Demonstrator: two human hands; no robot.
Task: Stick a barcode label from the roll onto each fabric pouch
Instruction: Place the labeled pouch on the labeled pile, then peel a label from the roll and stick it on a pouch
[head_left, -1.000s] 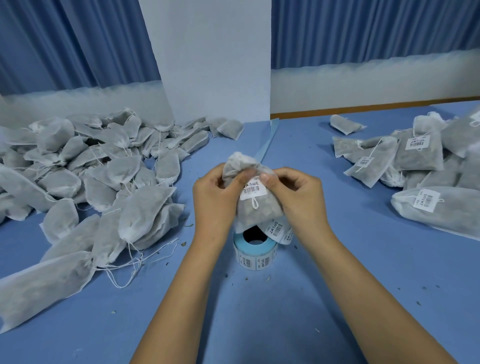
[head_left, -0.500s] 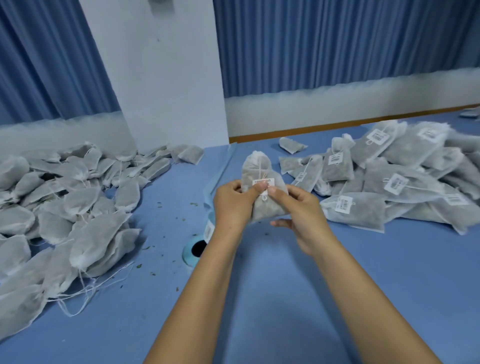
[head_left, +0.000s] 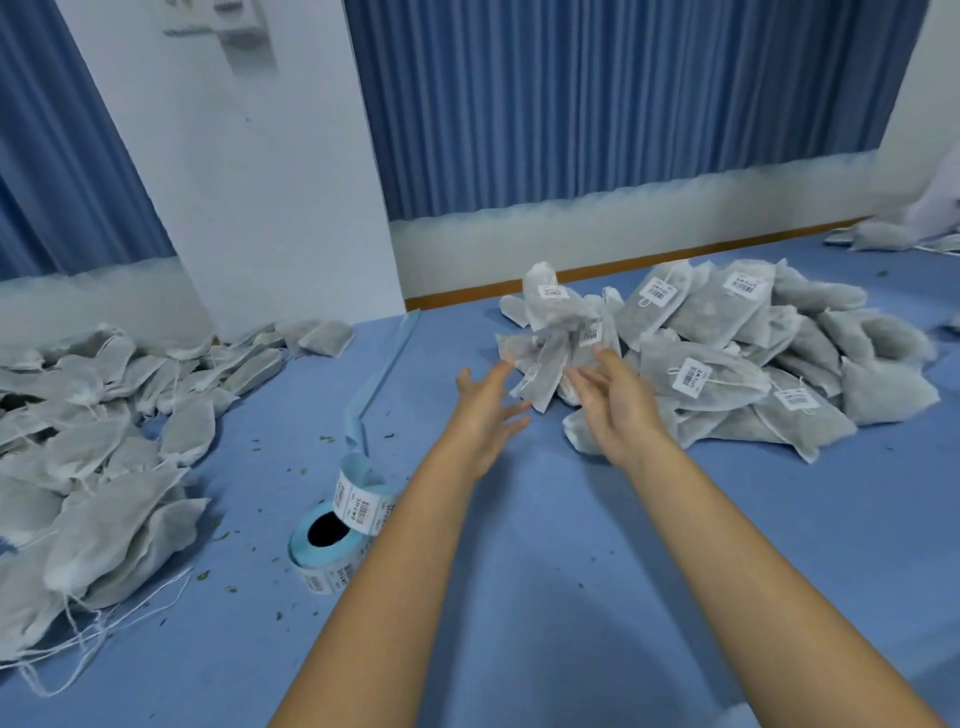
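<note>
Fabric pouch blurred past left hand and right hand, fingers released; forearm overlaps label roll

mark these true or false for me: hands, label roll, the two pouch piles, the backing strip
1. Both the left hand and the right hand are open and hold nothing. True.
2. The label roll lies to the right of the right arm. False: it lies on the table to the left of the left arm.
3. Pouches in the right pile bear barcode labels. True.
4. The left pile shows barcode labels on every pouch. False: no labels are visible there.
5. A blue backing strip trails from the roll toward the wall. True.
</note>
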